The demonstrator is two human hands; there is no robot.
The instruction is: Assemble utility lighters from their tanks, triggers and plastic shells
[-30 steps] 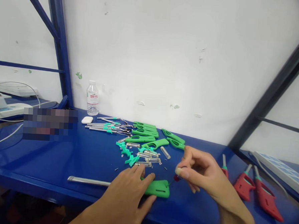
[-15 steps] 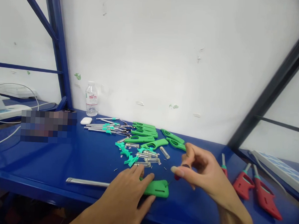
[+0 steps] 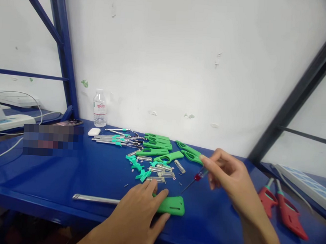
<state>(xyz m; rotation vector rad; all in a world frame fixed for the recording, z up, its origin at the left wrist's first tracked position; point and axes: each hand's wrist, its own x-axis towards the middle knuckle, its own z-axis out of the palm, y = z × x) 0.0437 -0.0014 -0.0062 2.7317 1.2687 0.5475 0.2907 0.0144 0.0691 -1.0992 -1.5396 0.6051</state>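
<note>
Screwdriver (image 3: 197, 176) and the right hand (image 3: 227, 172) gripping it have shifted upward, tip near the green lighter (image 3: 173, 205), which the left hand (image 3: 139, 210) clasps from above, lower centre.

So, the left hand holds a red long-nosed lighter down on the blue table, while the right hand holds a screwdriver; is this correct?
Not quite: the head view shows that the long-nosed lighter under the left hand is green, not red. It is on the blue table, and the right hand holds a screwdriver.
</note>
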